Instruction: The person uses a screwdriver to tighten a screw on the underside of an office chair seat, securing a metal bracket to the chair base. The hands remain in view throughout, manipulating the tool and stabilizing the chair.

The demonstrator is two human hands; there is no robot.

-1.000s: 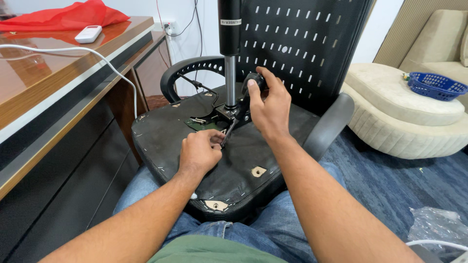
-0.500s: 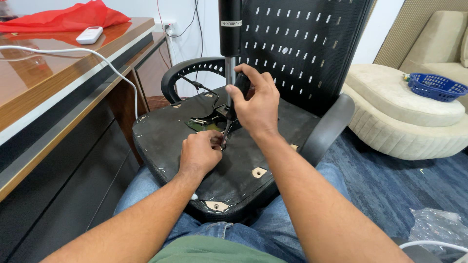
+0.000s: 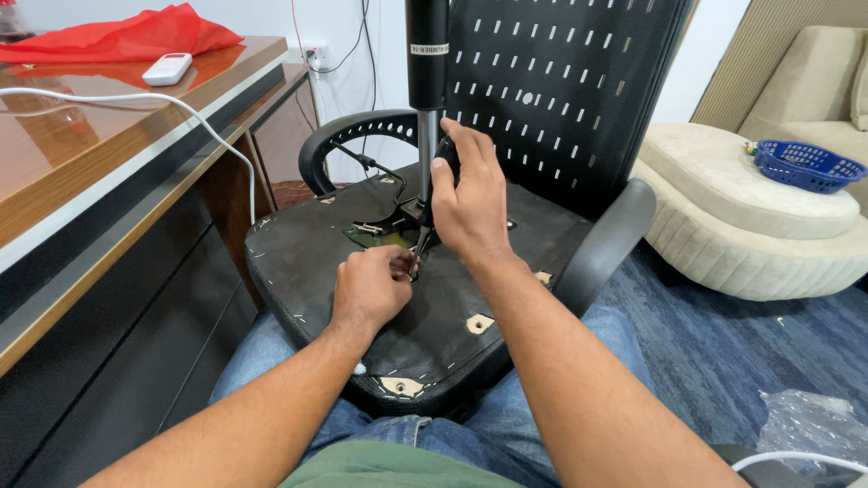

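From the head view, the right hand [image 3: 466, 203] grips a screwdriver [image 3: 432, 203] standing on the upturned chair seat [image 3: 307, 262] across the lap. The left hand [image 3: 372, 282], fingers pinched, steadies its tip. A tilted shaft could slip and jab those fingers.

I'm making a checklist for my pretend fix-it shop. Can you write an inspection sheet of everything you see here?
Surface: upturned chair seat, black underside up, resting on the person's lap.
Job's things: screwdriver, tip down at the seat's middle beside the gas cylinder.
Clutter: red cloth and white remote on the wooden desk; crumpled plastic on the floor.
Grippers: right hand wrapped round the screwdriver handle; left hand closed at its tip.
Cables: white cable across the desk; more at the wall socket.
Surroundings: cream sofa with blue basket.
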